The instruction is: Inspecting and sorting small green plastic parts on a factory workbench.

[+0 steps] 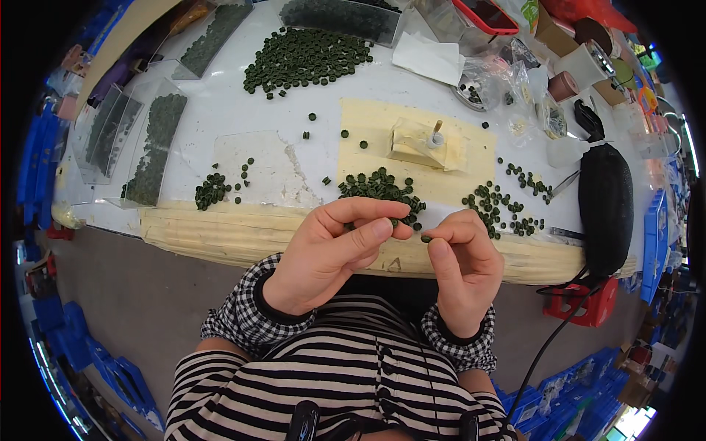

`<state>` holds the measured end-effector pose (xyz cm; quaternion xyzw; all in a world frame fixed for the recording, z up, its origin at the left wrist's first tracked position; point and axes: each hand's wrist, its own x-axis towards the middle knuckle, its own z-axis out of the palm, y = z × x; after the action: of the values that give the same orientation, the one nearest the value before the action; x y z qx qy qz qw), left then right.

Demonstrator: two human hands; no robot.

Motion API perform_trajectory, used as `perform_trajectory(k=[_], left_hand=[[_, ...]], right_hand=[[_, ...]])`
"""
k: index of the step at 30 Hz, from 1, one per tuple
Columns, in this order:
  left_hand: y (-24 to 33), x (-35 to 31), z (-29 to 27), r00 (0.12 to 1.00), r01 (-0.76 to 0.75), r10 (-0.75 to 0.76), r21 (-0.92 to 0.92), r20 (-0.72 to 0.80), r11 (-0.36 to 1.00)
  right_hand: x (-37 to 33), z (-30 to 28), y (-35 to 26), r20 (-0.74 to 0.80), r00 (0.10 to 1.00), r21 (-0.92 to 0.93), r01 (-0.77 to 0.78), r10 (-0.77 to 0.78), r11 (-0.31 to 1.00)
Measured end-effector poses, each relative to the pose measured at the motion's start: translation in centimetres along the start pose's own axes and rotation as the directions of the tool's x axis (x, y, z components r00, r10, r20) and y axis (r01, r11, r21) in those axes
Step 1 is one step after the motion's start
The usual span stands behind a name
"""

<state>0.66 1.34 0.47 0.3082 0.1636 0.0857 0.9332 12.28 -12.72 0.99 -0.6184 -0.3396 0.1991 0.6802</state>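
Observation:
My left hand [338, 246] is closed in a pinch, with a small dark green round piece [394, 222] between thumb and fingers. To its right, my right hand [465, 264] pinches another small dark green piece [426, 238] at its fingertips. Both hands hover over the padded front edge of the table, a little apart. Just beyond them lies a pile of the same ridged green pieces [379, 187]. More loose green pieces [493, 206] are scattered to the right, and a small cluster [212, 192] sits at the left.
A large heap of green pieces [305, 60] lies at the back. Clear trays [156, 147] of pieces stand at the left. A taped block [419, 141] with a short peg is in the middle. A black cylindrical bag [607, 206], tweezers [565, 184] and plastic bags [507, 92] are at the right.

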Motion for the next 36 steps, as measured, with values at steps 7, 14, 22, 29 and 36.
perform_trajectory(k=[7, 14, 22, 29, 36], left_hand=[[0.0, -0.1, 0.0, 1.0, 0.025, -0.025, 0.036, 0.003, 0.999], [-1.4, -0.1, 0.0, 0.933, -0.328, 0.359, 0.469, 0.023, 0.82], [-1.5, 0.2, 0.0, 0.844, -0.487, 0.516, 0.617, 0.149, 0.618], [-1.3, 0.0, 0.1, 0.823, -0.504, 0.536, 0.676, 0.188, 0.537], [-1.0, 0.0, 0.3, 0.76, -0.553, 0.586, 0.754, 0.281, 0.356]], right_hand=[[-0.1, 0.2, 0.3, -0.047, 0.993, -0.108, 0.105, -0.11, 0.989], [0.0, 0.7, 0.4, -0.022, 0.989, -0.154, 0.141, -0.146, 0.978], [0.0, 1.0, 0.5, -0.043, 0.988, -0.209, 0.139, -0.151, 0.968], [-0.1, 1.0, 0.4, -0.053, 0.993, -0.187, 0.098, -0.11, 0.977], [-0.2, 1.4, 0.5, -0.084, 0.986, -0.247, 0.121, -0.146, 0.962]])
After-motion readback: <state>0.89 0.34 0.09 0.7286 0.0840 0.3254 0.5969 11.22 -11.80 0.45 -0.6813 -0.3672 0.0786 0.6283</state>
